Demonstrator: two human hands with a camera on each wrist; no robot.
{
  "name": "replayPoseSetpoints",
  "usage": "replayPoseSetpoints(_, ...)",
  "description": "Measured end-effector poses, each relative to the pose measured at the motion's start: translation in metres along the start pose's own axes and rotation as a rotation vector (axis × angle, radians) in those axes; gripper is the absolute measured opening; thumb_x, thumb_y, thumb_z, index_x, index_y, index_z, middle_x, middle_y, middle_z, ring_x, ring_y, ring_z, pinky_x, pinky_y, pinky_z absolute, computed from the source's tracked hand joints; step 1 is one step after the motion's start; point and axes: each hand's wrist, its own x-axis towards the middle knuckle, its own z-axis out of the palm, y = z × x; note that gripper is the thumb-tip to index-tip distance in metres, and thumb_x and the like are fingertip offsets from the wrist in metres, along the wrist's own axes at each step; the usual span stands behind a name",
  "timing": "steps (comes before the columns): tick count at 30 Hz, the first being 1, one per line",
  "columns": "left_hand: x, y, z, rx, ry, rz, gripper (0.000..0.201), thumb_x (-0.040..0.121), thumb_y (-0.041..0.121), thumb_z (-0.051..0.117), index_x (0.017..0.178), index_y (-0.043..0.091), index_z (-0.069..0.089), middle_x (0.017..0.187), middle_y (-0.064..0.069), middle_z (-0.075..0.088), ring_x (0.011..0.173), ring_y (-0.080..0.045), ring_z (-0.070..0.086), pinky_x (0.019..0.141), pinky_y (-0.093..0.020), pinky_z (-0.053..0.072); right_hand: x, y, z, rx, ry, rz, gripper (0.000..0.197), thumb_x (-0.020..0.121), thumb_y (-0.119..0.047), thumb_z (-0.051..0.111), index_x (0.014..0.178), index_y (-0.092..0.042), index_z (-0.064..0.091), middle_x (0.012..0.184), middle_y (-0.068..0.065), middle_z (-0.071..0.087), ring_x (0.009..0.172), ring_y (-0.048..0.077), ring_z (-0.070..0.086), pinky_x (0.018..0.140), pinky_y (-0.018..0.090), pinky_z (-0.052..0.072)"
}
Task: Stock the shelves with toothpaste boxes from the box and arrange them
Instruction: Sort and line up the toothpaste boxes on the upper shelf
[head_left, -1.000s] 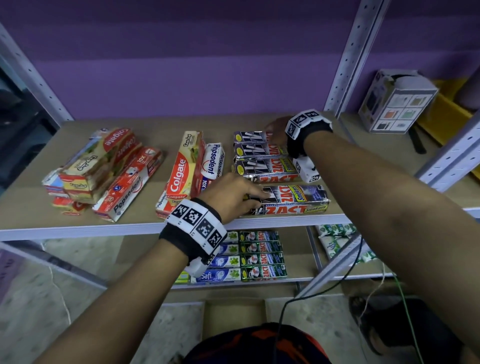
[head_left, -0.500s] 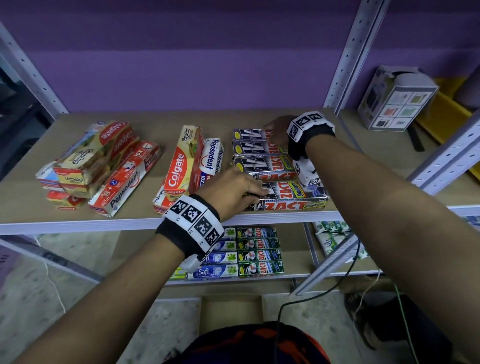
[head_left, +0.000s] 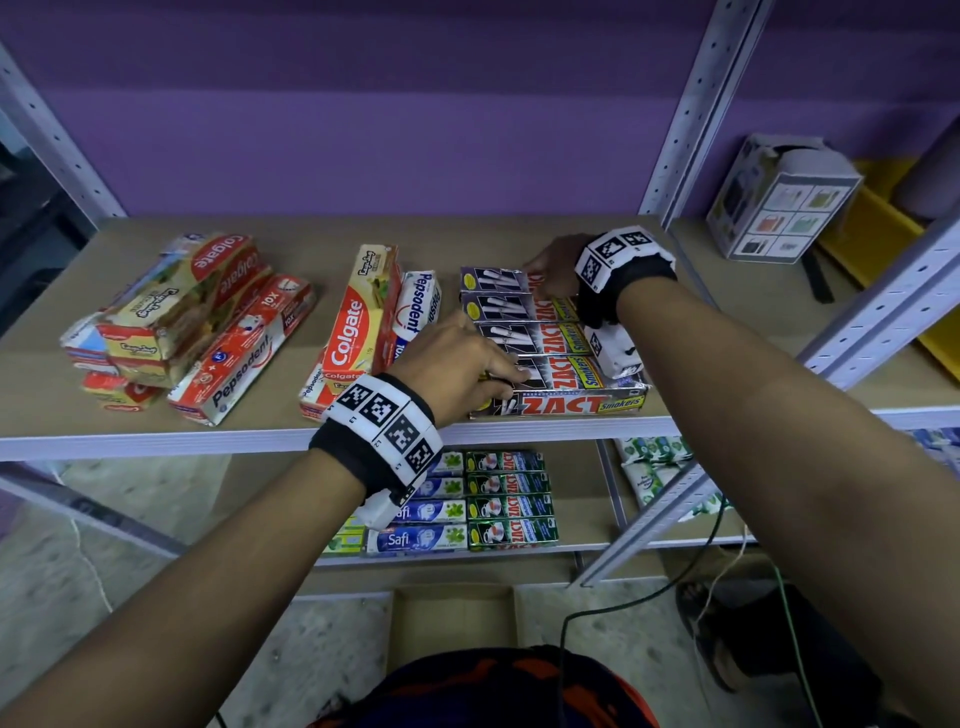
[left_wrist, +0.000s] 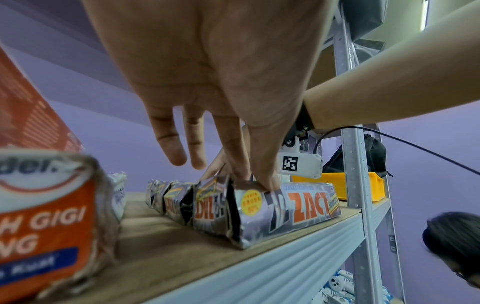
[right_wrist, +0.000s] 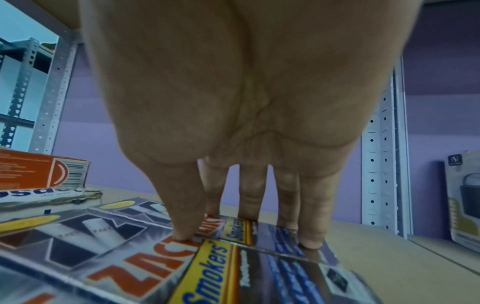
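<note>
Several silver Zact Smokers boxes (head_left: 519, 312) lie side by side on the upper shelf (head_left: 311, 431). My left hand (head_left: 498, 384) pinches the left end of the front Zact box (head_left: 571, 402). In the left wrist view, the thumb and first fingers of my left hand (left_wrist: 254, 181) close over that front Zact box (left_wrist: 298, 203) at its top edge, while the other two fingers hang free. My right hand (head_left: 545, 270) reaches to the back of the row. Its straight fingertips (right_wrist: 311, 242) press down on the far Zact boxes (right_wrist: 145, 267).
Colgate and Pepsodent boxes (head_left: 358, 322) stand just left of the row, with a loose pile (head_left: 192, 317) further left. The lower shelf holds Safi and Zact boxes (head_left: 467, 499). A cardboard box (head_left: 452, 618) sits on the floor below. A steel post (head_left: 691, 104) and white carton (head_left: 779, 202) are at right.
The front Zact box has slid back against the row, closing the gap. Both hands stay on the Zact boxes, the right at the back.
</note>
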Motion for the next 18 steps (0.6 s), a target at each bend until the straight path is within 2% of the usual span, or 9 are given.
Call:
replayPoseSetpoints(3,0.000,0.000,-0.001,-0.117,-0.029,-0.009,0.030,0.085,0.030,0.074,0.115,0.031,0.072,0.120,0.012,0.068,0.115,-0.010,0.055,0.095,-0.014,0.036,-0.008,-0.001,0.000,0.011,-0.011,0.014,0.057,0.090,-0.035,0.063,0.145,-0.030,0.049,0.147,0.000,0.052,0.129,0.023,0.054,0.089,0.024,0.035)
replayPoseSetpoints(4,0.000,0.000,-0.003,-0.157,-0.048,-0.016,0.031,0.085,0.027,0.074,0.115,0.029,0.072,0.123,0.008,0.067,0.117,-0.007,0.058,0.100,-0.014,0.037,-0.010,-0.001,0.000,0.010,-0.008,0.019,0.057,0.091,-0.035,0.062,0.146,-0.031,0.048,0.148,0.000,0.051,0.130,0.024,0.053,0.092,0.025,0.036)
replayPoseSetpoints(7,-0.001,0.003,-0.006,-0.202,-0.077,-0.047,0.031,0.085,0.024,0.075,0.116,0.028,0.071,0.127,0.005,0.065,0.119,-0.004,0.058,0.107,-0.022,0.040,-0.019,-0.006,0.002,-0.007,-0.003,0.027,0.056,0.094,-0.035,0.059,0.147,-0.031,0.045,0.151,0.003,0.047,0.133,0.027,0.050,0.103,0.032,0.040)
replayPoseSetpoints(9,-0.001,0.004,-0.008,-0.226,-0.083,-0.059,0.031,0.085,0.023,0.075,0.115,0.027,0.072,0.126,0.004,0.066,0.119,-0.004,0.058,0.108,-0.024,0.041,-0.027,-0.007,0.001,0.027,-0.002,0.023,0.053,0.094,-0.032,0.061,0.146,-0.031,0.048,0.150,0.001,0.049,0.132,0.025,0.051,0.101,0.030,0.041)
replayPoseSetpoints(11,-0.001,0.005,-0.010,-0.245,-0.096,-0.071,0.030,0.084,0.024,0.075,0.114,0.026,0.073,0.124,0.004,0.067,0.118,-0.006,0.059,0.108,-0.028,0.042,-0.037,-0.008,-0.004,0.053,-0.005,-0.011,0.046,0.095,-0.029,0.060,0.140,-0.034,0.055,0.144,-0.001,0.055,0.126,0.023,0.056,0.092,0.025,0.041)
replayPoseSetpoints(13,0.000,0.004,-0.012,-0.242,-0.113,-0.081,0.029,0.084,0.026,0.076,0.113,0.028,0.073,0.122,0.006,0.068,0.116,-0.006,0.060,0.107,-0.027,0.043,-0.049,-0.008,-0.011,0.046,-0.022,-0.048,0.040,0.095,-0.030,0.058,0.134,-0.036,0.060,0.142,-0.003,0.057,0.124,0.022,0.057,0.092,0.023,0.039)
replayPoseSetpoints(15,0.001,0.002,-0.013,-0.240,-0.121,-0.091,0.029,0.083,0.029,0.076,0.111,0.032,0.073,0.119,0.009,0.069,0.112,-0.003,0.061,0.103,-0.022,0.044,-0.064,-0.008,-0.015,0.002,-0.055,-0.080,0.044,0.093,-0.044,0.059,0.136,-0.037,0.058,0.147,-0.003,0.052,0.130,0.022,0.051,0.103,0.029,0.037)
replayPoseSetpoints(18,0.005,-0.001,-0.014,-0.223,-0.135,-0.090,0.030,0.081,0.034,0.077,0.110,0.036,0.073,0.116,0.012,0.070,0.109,-0.002,0.062,0.099,-0.020,0.045,-0.092,-0.005,-0.010,0.022,-0.224,-0.076,0.086,0.076,-0.073,0.065,0.150,-0.043,0.035,0.161,-0.007,0.027,0.147,0.019,0.027,0.119,0.038,0.022)
